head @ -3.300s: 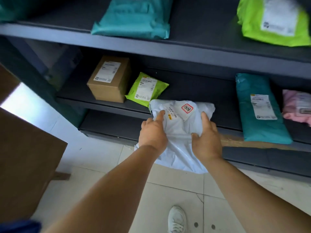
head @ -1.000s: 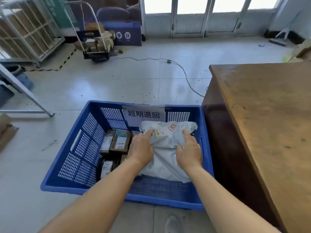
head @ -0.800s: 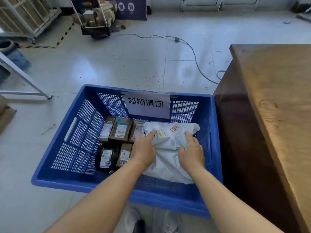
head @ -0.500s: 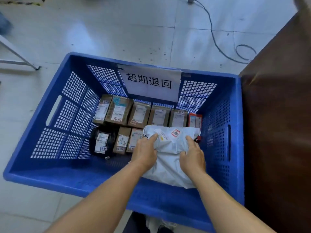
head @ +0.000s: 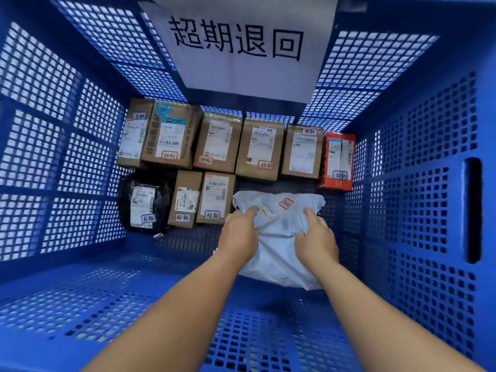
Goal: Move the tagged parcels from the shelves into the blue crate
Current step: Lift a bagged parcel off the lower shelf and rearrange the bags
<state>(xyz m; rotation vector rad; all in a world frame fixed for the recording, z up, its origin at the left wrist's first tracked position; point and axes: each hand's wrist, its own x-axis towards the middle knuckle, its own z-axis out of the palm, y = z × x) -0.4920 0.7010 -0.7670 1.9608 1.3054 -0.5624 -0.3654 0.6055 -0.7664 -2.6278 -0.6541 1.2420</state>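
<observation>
your left hand (head: 239, 235) and right hand (head: 316, 238) clamp the white mailer (head: 277, 234), its long axis toward you, right of the small brown box (head: 216, 197).

Under my hands the white parcel (head: 279, 237) is smooth, crinkled plastic film, the blue crate (head: 418, 210) perforated plastic, and at twelve o'clock sit matt cardboard boxes (head: 220, 143).

Both bare forearms reach forward and down, side by side. The left hand (head: 239, 235) and the right hand (head: 315, 240) each close a grip on the white parcel (head: 279, 237), thumbs on top.
</observation>
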